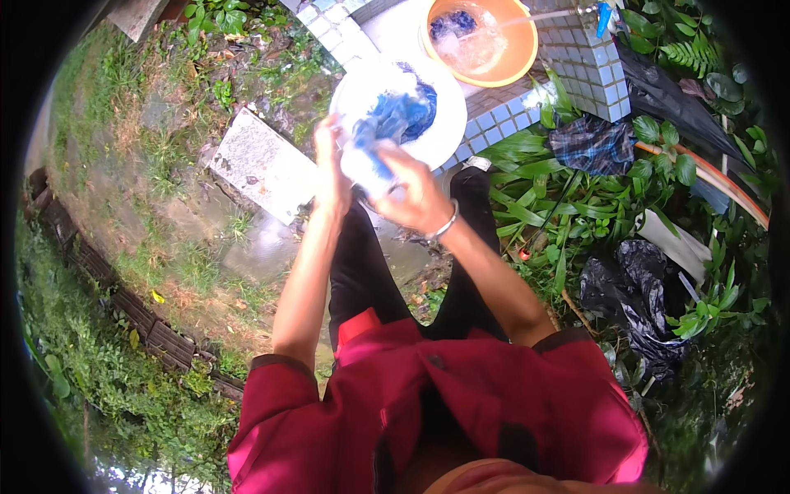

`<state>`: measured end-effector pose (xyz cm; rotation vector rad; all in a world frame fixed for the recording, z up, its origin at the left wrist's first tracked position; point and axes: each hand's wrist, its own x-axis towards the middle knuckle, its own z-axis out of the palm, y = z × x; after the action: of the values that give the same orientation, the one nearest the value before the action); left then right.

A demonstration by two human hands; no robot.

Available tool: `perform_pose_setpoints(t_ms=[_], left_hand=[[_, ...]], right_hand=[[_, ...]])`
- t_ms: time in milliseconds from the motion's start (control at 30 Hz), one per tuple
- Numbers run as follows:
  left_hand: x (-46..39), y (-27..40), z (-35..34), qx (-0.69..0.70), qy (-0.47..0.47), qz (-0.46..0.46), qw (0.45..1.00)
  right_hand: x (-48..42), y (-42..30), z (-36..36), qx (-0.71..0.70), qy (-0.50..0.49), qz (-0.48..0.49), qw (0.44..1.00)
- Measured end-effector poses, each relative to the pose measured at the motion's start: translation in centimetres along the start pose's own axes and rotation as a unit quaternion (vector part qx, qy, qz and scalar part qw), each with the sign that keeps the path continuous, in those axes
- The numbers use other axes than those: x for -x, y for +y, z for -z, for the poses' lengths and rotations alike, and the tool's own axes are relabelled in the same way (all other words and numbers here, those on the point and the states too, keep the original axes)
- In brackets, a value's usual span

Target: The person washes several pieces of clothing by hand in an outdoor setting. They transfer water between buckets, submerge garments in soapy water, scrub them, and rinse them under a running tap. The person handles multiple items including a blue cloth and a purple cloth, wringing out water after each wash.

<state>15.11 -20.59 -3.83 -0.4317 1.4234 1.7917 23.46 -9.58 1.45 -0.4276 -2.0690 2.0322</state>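
A wet blue cloth (395,117) stretches from a white basin (447,133) toward me, its near end lifted over the basin's rim. My right hand (410,188), with a bracelet at the wrist, is closed around that near end. On the cloth's other side is my left hand (330,170), its blurred fingers pointing away from me along the basin's left edge. Glare and motion blur hide whether the left fingers grip the cloth. Darker blue fabric (424,114) lies in the basin beside whitish suds.
Water runs from a tap with a blue handle (605,21) into an orange bucket (531,46) holding dark blue fabric (453,25). Blue tiles (500,123) edge the wash area. A pale slab (262,163) lies left. Plaid cloth (592,145) and black plastic (642,296) lie among plants right.
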Motion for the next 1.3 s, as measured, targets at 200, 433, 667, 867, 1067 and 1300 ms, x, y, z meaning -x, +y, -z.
perform_pose_setpoints(t_ms=[200, 433, 667, 867, 1067, 1300], left_hand=[[-2.3, -4.9, -0.4, 0.244, 0.025, 0.082, 0.966], [-2.5, -3.3, 0.2, -0.182, 0.052, -0.023, 0.982], [-1.4, -4.8, -1.2, -0.239, 0.046, -0.076, 0.967], [-3.9, -5.3, -0.1, 0.047, 0.129, 0.136, 0.981], [-4.2, -4.3, 0.3, 0.173, -0.013, 0.065, 0.983], [0.9, -1.9, 0.6, -0.147, -0.062, -0.020, 0.987]], right_hand=[[-0.1, 5.4, -2.8, 0.222, 0.067, -0.069, 0.970], [-4.3, 16.1, 4.5, 0.392, 0.034, -0.204, 0.896], [-4.4, 24.4, 6.2, 0.450, -0.153, -0.278, 0.835], [-2.8, 8.2, 0.8, 0.182, 0.100, -0.121, 0.971], [-0.6, 6.4, -3.6, 0.299, 0.090, -0.052, 0.949], [-0.7, 12.3, 5.7, 0.366, -0.049, -0.083, 0.925]])
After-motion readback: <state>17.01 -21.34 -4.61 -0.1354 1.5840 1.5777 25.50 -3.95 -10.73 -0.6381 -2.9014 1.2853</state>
